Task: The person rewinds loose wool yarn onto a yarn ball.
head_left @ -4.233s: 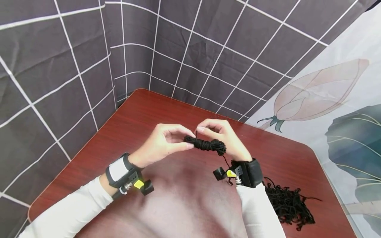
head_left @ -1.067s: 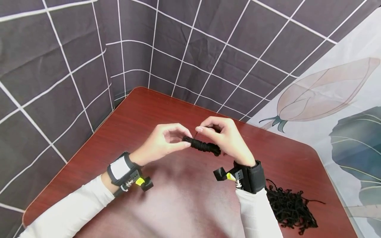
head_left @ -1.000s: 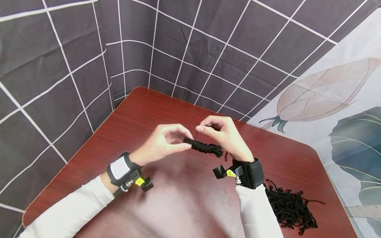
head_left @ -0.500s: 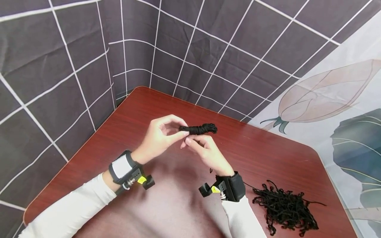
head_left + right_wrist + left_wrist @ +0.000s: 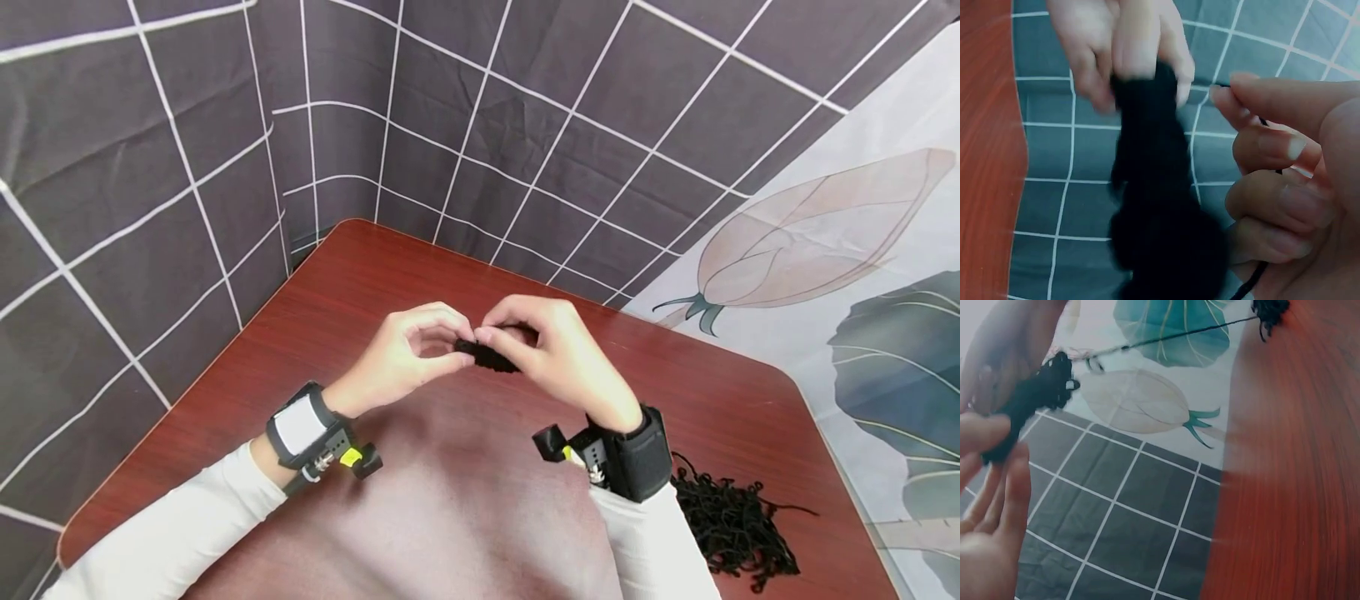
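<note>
My left hand [image 5: 401, 354] pinches one end of a bundle of black cord [image 5: 491, 358] between thumb and fingers, above the table. In the right wrist view the wound bundle [image 5: 1160, 181] stretches toward the camera, its turns blurred. Close beside the pinched end, my right hand [image 5: 558, 354] holds a strand of the same cord between thumb and index finger, its other fingers curled with the cord [image 5: 1260, 272] running through them. The right hand hides the bundle's far end in the head view. In the left wrist view a strand [image 5: 1172, 337] stretches from beside the bundle toward a dark heap.
A loose, tangled pile of black cord [image 5: 738, 529] lies on the right of the red-brown table [image 5: 712, 400], partly behind the right sleeve. Dark gridded cloth [image 5: 525, 150] hangs behind and left; a leaf-patterned white cloth [image 5: 847, 225] hangs at right.
The right hand has circled the bundle with the strand, coming from beneath it half a second ago up to its right side. The bundle has dipped slightly; the left hand keeps its pinch.
</note>
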Available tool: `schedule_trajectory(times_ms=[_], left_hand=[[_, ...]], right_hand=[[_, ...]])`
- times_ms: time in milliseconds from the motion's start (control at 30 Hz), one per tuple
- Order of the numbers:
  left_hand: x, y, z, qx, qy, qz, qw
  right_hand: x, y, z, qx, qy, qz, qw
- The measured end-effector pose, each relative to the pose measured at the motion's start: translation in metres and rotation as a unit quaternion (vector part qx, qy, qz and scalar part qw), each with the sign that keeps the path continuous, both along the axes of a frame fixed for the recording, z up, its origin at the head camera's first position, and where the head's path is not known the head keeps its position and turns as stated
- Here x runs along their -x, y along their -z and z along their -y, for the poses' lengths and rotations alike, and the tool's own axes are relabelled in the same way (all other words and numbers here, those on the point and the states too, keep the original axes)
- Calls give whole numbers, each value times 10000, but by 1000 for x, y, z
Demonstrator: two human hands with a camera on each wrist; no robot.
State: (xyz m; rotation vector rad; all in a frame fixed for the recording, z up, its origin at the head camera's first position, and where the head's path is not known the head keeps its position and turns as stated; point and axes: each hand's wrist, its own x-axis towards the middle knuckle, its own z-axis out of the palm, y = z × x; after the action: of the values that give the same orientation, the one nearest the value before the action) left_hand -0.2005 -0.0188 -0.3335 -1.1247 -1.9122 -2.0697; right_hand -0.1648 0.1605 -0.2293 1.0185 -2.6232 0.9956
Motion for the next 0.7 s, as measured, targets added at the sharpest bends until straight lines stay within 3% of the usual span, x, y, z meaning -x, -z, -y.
schedule_trajectory(times_ms=[67, 200, 300, 400, 467, 567, 633, 700], left_hand=[[-2, -1, 0, -70, 294, 135, 9995], [-5, -6, 1, -299, 579, 296, 9974], [-6, -10, 0, -548, 453, 308, 9970], [-6, -13, -2, -811, 163, 253, 9963], [-4, -13, -2, -907, -105, 130, 9957], [0, -11, -2, -816, -573, -150, 9949], [3, -8, -1, -651, -868, -296, 9937], [4, -5, 1, -435, -1076, -392, 9925]], right_hand=[[4, -8, 0, 84, 3, 256, 9996], [23, 7, -12, 749, -159, 1106, 9909], [29, 27, -17, 1324, -395, 1620, 9771], [25, 46, -15, 1378, -257, 1753, 9745], [19, 55, -10, 1330, -370, 1733, 9752], [8, 64, -3, 942, -382, 1376, 9853], [4, 64, 0, 603, -584, 785, 9934], [-1, 59, 1, 231, -441, 184, 9986]])
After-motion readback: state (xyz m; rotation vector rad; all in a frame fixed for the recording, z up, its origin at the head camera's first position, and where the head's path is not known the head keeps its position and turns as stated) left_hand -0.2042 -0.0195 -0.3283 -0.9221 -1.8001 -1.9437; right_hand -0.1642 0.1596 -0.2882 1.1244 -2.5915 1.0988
